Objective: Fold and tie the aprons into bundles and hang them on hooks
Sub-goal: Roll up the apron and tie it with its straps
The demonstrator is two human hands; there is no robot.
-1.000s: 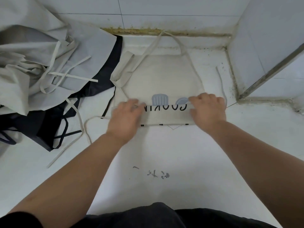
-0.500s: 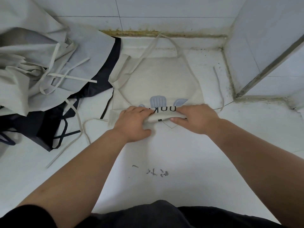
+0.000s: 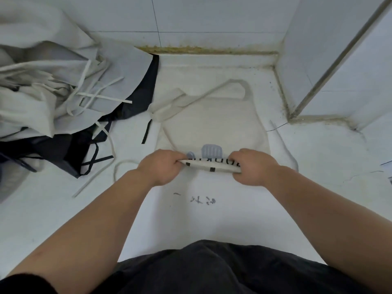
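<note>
head view: the cream apron (image 3: 214,124) lies flat on the white surface (image 3: 212,219), bib end away from you, neck loop (image 3: 239,85) at the far edge. its near hem is rolled into a narrow band (image 3: 212,165).

your left hand (image 3: 161,166) pinches the band's left end, fingers curled round it. your right hand (image 3: 252,166) grips the right end the same way.

judgement: the cloth is light, thin and limp, so the roll will slacken if released. hold both ends and keep tension across.

a loose tie (image 3: 115,166) trails left and may snag. the pile of unfolded aprons (image 3: 53,92) sits well apart, left.
</note>
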